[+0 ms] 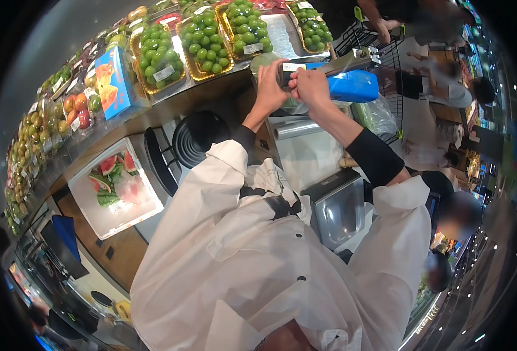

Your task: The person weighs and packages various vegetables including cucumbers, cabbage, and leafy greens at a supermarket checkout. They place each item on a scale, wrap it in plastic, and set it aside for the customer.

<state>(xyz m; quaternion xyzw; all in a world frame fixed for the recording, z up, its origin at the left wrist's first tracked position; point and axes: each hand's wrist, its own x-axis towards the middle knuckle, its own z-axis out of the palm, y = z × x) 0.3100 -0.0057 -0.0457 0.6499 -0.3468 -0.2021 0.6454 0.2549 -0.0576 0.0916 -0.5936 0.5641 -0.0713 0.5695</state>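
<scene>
My left hand (269, 87) curves around the near end of a dark object (283, 75) at the upper middle, thumb and fingers on either side. A white label (293, 67) with writing shows on top. Right beside it, my right hand (310, 87) has its fingers curled at the label's lower edge; what lies inside them is hidden. Behind the hands is a pale green, film-wrapped round item (262, 63), perhaps a melon. A bright blue plastic container (354, 85) lies to the right of my right hand, with a long metal bar (344, 63) angled above it.
Gold trays of green grapes (205, 44) and a blue fruit box (120, 83) line the counter ahead. Left stands a white foam box (80, 184) with watermelon pieces (109, 182). Black round plates (201, 136), a film roll (298, 129) and a shopping cart (392, 83) are near. People stand at right.
</scene>
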